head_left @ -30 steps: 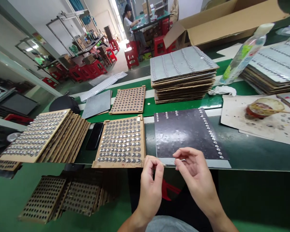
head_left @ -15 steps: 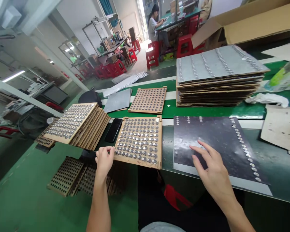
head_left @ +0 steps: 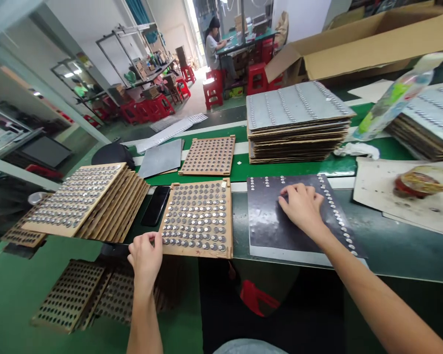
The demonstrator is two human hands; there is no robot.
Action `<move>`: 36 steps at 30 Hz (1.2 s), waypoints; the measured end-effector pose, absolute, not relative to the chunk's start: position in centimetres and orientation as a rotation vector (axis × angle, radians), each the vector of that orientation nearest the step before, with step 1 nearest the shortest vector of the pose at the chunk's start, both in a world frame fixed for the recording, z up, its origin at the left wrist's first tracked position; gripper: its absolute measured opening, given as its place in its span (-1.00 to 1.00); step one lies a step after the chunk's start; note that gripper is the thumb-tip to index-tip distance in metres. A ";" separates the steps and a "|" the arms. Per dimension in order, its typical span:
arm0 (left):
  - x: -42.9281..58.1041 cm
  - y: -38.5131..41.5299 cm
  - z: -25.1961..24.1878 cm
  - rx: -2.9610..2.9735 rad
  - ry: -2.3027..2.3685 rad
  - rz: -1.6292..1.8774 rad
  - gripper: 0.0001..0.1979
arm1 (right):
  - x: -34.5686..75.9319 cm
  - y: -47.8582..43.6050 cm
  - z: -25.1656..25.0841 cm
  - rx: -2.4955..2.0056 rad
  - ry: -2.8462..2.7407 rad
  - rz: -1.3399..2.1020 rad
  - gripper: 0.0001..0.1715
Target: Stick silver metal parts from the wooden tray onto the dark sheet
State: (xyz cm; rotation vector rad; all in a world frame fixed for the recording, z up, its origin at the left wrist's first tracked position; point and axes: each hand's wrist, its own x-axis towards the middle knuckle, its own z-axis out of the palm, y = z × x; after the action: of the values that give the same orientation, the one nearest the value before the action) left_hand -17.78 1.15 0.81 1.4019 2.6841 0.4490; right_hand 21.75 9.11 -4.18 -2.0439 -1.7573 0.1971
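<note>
At the bench's near edge, my left hand (head_left: 144, 260) sits curled at the lower-left corner of a wooden tray of metal discs (head_left: 195, 254); can't tell if it's gripping anything. My right hand (head_left: 301, 209) is open, palm down on a dark sheet (head_left: 266, 231) edged with metal studs (head_left: 337, 216). Black phone (head_left: 155, 205) lies just left of the tray; stacked studded sheets (head_left: 299, 142) sit beyond.

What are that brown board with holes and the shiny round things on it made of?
The brown board looks like plain, unpainted wood or pressed wood: it has a dull, pale brown surface and rough cut edges. The round discs look like metal, with a silvery shine, but I can't tell which metal.
</note>
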 end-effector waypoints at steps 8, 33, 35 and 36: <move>-12.0 -0.6 1.7 1.621 2.488 0.664 -0.80 | 20.7 14.5 -4.0 -2.091 -1.770 0.384 -0.84; 2.4 -3.0 3.5 1.373 1.204 1.111 -0.76 | 16.9 -3.8 2.6 -0.985 -1.526 0.365 -0.72; 2.5 -3.1 3.6 1.410 1.219 1.148 -0.76 | 16.6 -4.1 2.4 -0.998 -1.486 0.387 -0.70; 2.6 -3.2 3.6 1.425 1.229 1.168 -0.76 | 16.4 -4.3 2.4 -1.010 -1.455 0.428 -0.71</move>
State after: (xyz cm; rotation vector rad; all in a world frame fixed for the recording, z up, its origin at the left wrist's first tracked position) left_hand 2.65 -3.21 3.55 1.4249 1.2291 1.1680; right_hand 16.40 -4.34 2.41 -1.0102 -1.4554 0.4279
